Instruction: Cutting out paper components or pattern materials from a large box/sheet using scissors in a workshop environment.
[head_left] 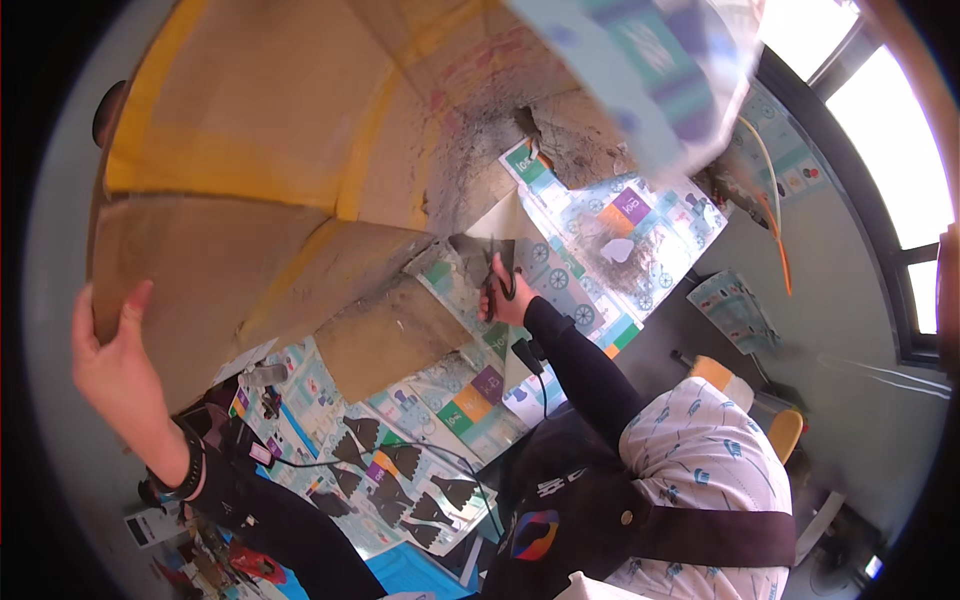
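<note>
A large brown cardboard box or folded board [250, 110] with yellow tape strips fills the upper left. My left hand [125, 370] grips its near left edge between thumb and fingers. Near the middle, my right hand [508, 298] is closed around the black handles of a pair of scissors [492, 262]. The blades point away from me, beside the cardboard's lower edge, and look dark against the surface. Underneath lie printed sheets [560, 270] in white, teal and purple, worn and stained in places. A flat brown cardboard patch [390, 340] sits between my hands.
Several dark brush-shaped pieces [405, 460] lie on the printed surface nearer me. A black cable [350, 460] runs across there. Something bright blue [420, 572] is at the lower edge. A window [880, 150] and a hanging orange cord [780, 245] are at the right, with wooden stools [786, 436] below.
</note>
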